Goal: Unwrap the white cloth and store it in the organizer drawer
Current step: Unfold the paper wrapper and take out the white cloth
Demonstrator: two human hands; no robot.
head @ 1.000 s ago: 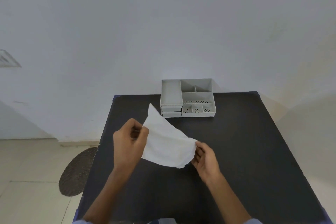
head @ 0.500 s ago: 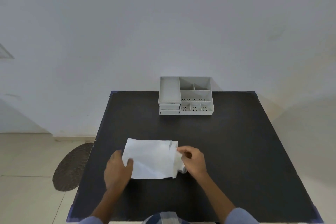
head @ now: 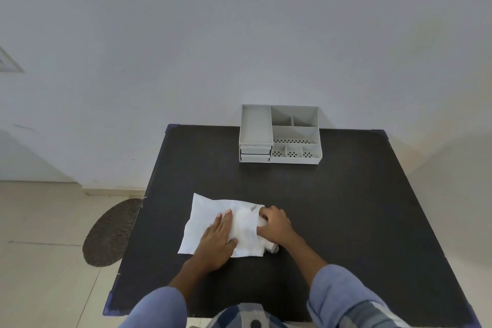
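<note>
The white cloth (head: 205,218) lies flat on the black table (head: 346,208), near its front left. My left hand (head: 218,240) rests palm down on the cloth's middle, fingers together and stretched out. My right hand (head: 274,225) grips the cloth's right edge, where the fabric bunches under the fingers. The grey organizer (head: 295,152) stands at the table's far edge, with two closed drawers (head: 255,154) stacked at its front left.
A white wall rises right behind the organizer. A round brown mat (head: 111,232) lies on the tiled floor left of the table. The table's left edge runs close to my left hand.
The cloth went from held up in the air to lying on the table. My left hand slid from its left edge onto its middle, and my right hand stayed at the right edge.
</note>
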